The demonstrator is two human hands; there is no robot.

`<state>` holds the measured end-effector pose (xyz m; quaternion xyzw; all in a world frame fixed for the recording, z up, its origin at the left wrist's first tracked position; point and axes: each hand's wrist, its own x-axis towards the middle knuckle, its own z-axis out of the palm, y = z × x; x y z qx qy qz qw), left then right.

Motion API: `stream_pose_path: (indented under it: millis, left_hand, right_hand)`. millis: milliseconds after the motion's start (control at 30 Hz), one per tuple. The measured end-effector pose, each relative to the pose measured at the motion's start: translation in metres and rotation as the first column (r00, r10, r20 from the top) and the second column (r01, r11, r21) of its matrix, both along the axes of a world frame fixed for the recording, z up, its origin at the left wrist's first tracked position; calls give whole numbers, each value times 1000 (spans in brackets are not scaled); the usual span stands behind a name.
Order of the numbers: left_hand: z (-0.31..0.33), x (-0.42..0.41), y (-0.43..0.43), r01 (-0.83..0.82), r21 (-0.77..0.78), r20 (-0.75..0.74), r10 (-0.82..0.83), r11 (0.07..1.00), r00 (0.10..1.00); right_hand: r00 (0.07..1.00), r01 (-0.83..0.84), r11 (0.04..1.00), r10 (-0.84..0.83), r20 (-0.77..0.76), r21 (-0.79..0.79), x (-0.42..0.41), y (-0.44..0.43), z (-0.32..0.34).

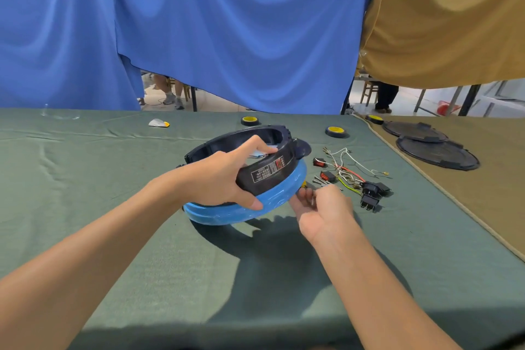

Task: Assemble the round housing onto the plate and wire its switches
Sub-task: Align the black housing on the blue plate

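1. Currently gripping the round housing (272, 176) in the left hand (224, 179), fingers hooking over the black top rim, thumb pressing on the blue ring (235, 212); tilting it so that the near-left edge is seemingly resting on the tabletop (113, 207) and the right side is lifting clear.
2. Hovering the right hand (321, 207) just beside that raised right edge, fingers curling toward the underside; possibly pinching something small, though too blurred to tell.
3. Judging the coming move as turning on this gap: housing lying immediately left of the right hand, round with no long axis, open face tipping up and away.
4. Lying just beyond the right hand: loose screws (319, 180), red rocker switches (318, 162), a wire bundle (346, 167) and black switches (369, 202), all nearer the right hand than the left.
5. Sitting well apart to the right, on tan cloth: two black round plates (437, 155), probably calling for a carry across the parts.
6. Working over wrinkled green cloth, with tape rolls (336, 131) near the far edge and a blue curtain (227, 23) hanging behind.
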<state>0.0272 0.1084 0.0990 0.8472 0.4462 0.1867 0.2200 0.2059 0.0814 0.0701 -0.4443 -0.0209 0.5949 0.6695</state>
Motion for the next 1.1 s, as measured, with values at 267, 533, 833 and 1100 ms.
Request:
stream_pose_path:
  millis: [267, 533, 833, 1100]
  left_hand:
    - [25, 11, -14, 79, -70, 557, -27, 994, 830]
    - [30, 23, -27, 98, -117, 922, 71, 988, 380]
    - [7, 17, -46, 218, -287, 948, 309, 933, -74]
    - [-23, -4, -47, 255, -434, 862, 480, 864, -161]
  right_hand:
    - [978, -15, 960, -44, 202, 280, -19, 2, 67]
    - [892, -185, 866, -51, 449, 465, -39, 7, 130]
    - [565, -605, 729, 108, 818, 322, -67, 9, 120]
    - [432, -619, 755, 94, 897, 219, -100, 19, 75]
